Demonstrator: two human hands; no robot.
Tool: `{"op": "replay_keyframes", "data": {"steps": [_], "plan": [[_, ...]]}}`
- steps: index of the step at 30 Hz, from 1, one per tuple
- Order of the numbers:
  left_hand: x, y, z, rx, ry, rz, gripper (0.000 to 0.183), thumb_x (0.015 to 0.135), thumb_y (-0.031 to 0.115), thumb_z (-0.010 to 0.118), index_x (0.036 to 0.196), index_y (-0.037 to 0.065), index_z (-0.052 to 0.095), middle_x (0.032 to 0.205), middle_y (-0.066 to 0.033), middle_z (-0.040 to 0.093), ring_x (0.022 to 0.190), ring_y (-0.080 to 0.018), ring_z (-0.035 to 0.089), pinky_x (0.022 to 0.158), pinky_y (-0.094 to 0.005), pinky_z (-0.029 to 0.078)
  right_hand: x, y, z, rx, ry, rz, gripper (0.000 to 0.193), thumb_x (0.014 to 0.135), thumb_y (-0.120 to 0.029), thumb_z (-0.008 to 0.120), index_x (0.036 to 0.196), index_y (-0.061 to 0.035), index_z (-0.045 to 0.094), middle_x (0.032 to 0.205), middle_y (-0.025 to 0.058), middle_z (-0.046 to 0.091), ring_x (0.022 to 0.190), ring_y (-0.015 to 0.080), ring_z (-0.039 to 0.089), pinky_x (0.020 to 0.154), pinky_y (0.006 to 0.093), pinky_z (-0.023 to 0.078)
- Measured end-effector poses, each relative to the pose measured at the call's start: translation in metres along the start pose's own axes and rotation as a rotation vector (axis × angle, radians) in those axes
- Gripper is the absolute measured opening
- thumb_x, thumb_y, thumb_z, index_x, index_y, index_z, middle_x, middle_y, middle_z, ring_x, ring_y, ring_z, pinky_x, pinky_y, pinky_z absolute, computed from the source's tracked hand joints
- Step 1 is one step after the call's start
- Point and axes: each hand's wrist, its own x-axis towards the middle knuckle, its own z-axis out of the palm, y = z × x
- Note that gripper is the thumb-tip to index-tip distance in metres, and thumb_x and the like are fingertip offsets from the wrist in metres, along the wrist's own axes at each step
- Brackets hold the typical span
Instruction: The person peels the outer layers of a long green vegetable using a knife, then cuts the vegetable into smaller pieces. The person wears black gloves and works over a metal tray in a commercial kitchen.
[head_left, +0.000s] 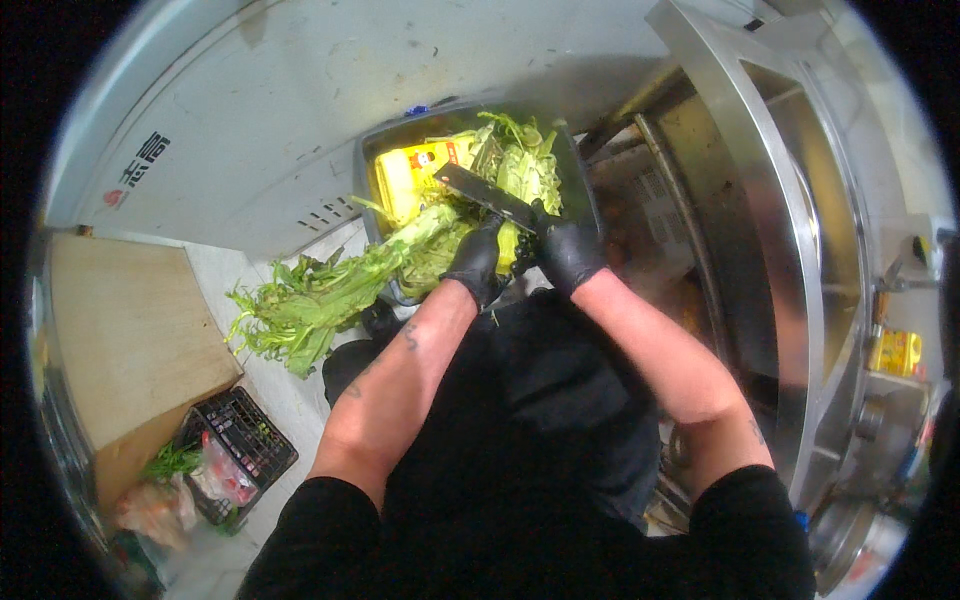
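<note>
Both my hands wear black gloves and are close together over a grey bin (592, 190). My right hand (568, 252) is closed round the handle end of a dark, broad-bladed knife (485, 194). Its blade slants up and left across the bin. My left hand (478, 262) is closed beside the blade, on the stalk of a leafy green vegetable (310, 305). The leaves of this vegetable stretch out to the left, beyond the bin's rim. Inside the bin lie cut greens (528, 165) and a yellow package (402, 182). My gloves partly hide the stalk and the knife handle.
A large pale appliance panel (290, 110) stands behind the bin. At right is a steel counter frame (770, 200) with pipes below. At lower left, a black crate (245, 445) holds bags and greens beside a cardboard-coloured box (130, 330).
</note>
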Motion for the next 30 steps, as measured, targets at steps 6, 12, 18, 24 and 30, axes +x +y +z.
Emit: {"op": "replay_keyframes", "data": {"steps": [6, 12, 18, 24, 30], "plan": [[-0.007, -0.008, -0.010, 0.189, 0.057, 0.014, 0.036, 0.103, 0.038, 0.048, 0.112, 0.007, 0.063, 0.084, -0.0056, 0.067, 0.064, -0.0155, 0.062, 0.050, -0.0281, 0.049, 0.010, 0.002, 0.003, -0.099, 0.091, -0.049, 0.029, 0.092, -0.020, 0.050, 0.114, -0.0082, 0.065, 0.097, 0.0200, 0.071, 0.089, 0.0401, 0.069, 0.077, 0.0497, 0.054], [-0.001, -0.015, -0.012, 0.134, 0.101, 0.063, 0.036, 0.102, 0.039, 0.050, 0.109, 0.007, 0.063, 0.079, -0.0044, 0.064, 0.058, -0.0152, 0.059, 0.046, -0.0269, 0.046, 0.024, 0.015, 0.013, -0.195, 0.063, -0.003, 0.030, 0.093, -0.019, 0.048, 0.116, -0.0093, 0.065, 0.095, 0.0187, 0.071, 0.088, 0.0380, 0.070, 0.077, 0.0491, 0.055], [-0.006, -0.013, -0.006, 0.130, 0.105, 0.092, 0.033, 0.101, 0.038, 0.051, 0.106, 0.007, 0.062, 0.078, -0.0049, 0.063, 0.058, -0.0162, 0.059, 0.045, -0.0271, 0.046, 0.041, 0.014, 0.010, -0.302, -0.057, 0.006, 0.030, 0.093, -0.021, 0.048, 0.114, -0.0101, 0.066, 0.098, 0.0197, 0.071, 0.088, 0.0375, 0.070, 0.078, 0.0486, 0.055], [-0.034, -0.018, -0.007, 0.129, 0.104, -0.002, 0.035, 0.099, 0.038, 0.056, 0.106, 0.004, 0.055, 0.079, -0.0101, 0.061, 0.057, -0.0169, 0.057, 0.046, -0.0295, 0.046, 0.077, 0.024, 0.001, -0.328, -0.266, 0.184, 0.032, 0.095, -0.021, 0.046, 0.108, -0.0057, 0.071, 0.105, 0.0214, 0.070, 0.098, 0.0389, 0.069, 0.083, 0.0474, 0.055], [-0.031, -0.004, -0.021, 0.125, 0.103, -0.083, 0.035, 0.100, 0.035, 0.053, 0.116, 0.004, 0.057, 0.089, -0.0097, 0.065, 0.071, -0.0198, 0.064, 0.060, -0.0319, 0.056, 0.007, -0.001, 0.002, -0.054, -0.065, 0.080, 0.027, 0.094, -0.017, 0.048, 0.111, -0.0057, 0.066, 0.094, 0.0227, 0.070, 0.087, 0.0400, 0.069, 0.076, 0.0499, 0.054]]}}
